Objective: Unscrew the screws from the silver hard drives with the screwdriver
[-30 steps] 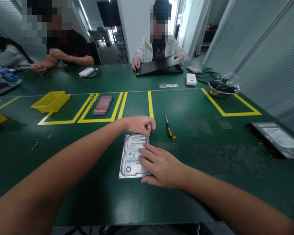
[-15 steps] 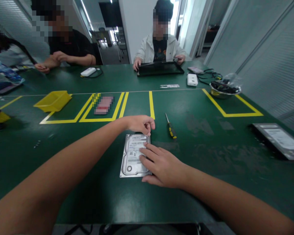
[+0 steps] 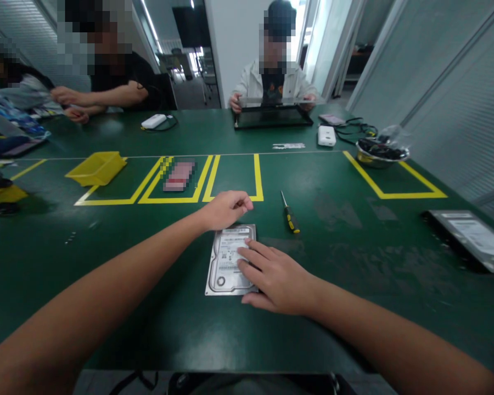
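A silver hard drive (image 3: 228,263) with a printed white label lies flat on the green table in front of me. My right hand (image 3: 271,274) rests over its right side, fingers spread across the label and thumb by the lower right corner. Just beyond the drive's far edge is my left hand (image 3: 230,209), its fingers curled together. Whether anything small is between those fingertips is hidden. A screwdriver (image 3: 290,216) with a black and yellow handle lies to the right of my left hand, touched by neither hand.
A larger labelled metal unit (image 3: 473,236) lies at the right. Yellow tape marks areas holding a yellow bin (image 3: 96,167) and a metal bowl (image 3: 381,153) of dark items. Several tiny screws (image 3: 70,237) lie at left. Opposite, a person holds a black frame (image 3: 274,117).
My left hand has drawn slightly left and away from the drive's far right corner. My right hand stays on the drive. The view has shifted a little.
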Action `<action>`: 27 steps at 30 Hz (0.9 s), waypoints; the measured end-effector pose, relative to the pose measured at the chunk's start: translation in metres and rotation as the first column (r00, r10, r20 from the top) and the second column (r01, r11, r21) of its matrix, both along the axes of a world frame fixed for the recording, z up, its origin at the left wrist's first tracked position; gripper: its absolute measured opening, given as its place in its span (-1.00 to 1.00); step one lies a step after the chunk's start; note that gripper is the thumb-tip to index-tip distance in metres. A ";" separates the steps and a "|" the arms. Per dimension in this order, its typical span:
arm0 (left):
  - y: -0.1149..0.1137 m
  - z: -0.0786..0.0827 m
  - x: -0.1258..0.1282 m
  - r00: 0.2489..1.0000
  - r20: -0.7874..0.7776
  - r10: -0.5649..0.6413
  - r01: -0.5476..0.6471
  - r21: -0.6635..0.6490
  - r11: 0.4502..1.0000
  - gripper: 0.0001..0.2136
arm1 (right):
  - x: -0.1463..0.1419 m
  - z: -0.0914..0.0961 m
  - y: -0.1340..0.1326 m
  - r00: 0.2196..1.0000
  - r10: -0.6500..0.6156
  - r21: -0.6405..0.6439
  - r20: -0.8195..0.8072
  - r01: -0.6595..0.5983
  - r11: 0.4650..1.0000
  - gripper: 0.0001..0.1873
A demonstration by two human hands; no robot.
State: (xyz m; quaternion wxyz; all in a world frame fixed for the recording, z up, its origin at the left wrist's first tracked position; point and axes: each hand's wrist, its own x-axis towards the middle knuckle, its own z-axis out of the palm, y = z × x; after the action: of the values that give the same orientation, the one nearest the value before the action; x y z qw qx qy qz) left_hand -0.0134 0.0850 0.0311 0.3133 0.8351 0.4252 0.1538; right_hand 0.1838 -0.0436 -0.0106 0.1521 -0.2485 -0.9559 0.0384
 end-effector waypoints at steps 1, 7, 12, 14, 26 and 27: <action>-0.010 0.000 -0.002 0.999 -0.017 0.031 -0.030 0.054 0.998 -0.86 | 0.000 0.000 0.000 1.000 -0.001 0.004 0.005 0.001 1.000 -0.34; -0.067 -0.002 -0.008 0.979 -0.175 0.099 -0.040 0.316 0.948 -0.82 | -0.003 -0.001 0.001 1.000 -0.011 0.022 -0.004 0.011 1.000 -0.33; -0.086 -0.009 -0.005 0.982 -0.136 0.135 -0.085 0.321 0.943 -0.78 | -0.002 0.002 0.003 0.998 0.001 0.044 -0.056 0.002 0.999 -0.27; -0.089 -0.012 -0.003 0.979 -0.128 0.156 -0.107 0.330 0.938 -0.79 | -0.001 0.004 0.004 0.994 0.002 0.078 -0.108 0.007 0.997 -0.33; -0.100 -0.022 0.005 0.929 -0.305 0.210 -0.004 0.559 0.829 -0.75 | 0.018 0.013 0.031 0.868 -0.457 0.006 -0.196 0.467 0.884 -0.73; -0.100 -0.022 0.005 0.930 -0.303 0.208 0.000 0.566 0.825 -0.76 | 0.019 0.013 0.034 0.844 -0.508 0.026 -0.174 0.520 0.854 -0.72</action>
State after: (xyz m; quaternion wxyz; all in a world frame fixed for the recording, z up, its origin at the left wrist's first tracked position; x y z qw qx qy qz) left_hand -0.0086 -0.0152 0.0094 -0.0335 0.8787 0.4564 0.1362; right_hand 0.2032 -0.0100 0.0023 0.2422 -0.4858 -0.8397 -0.0181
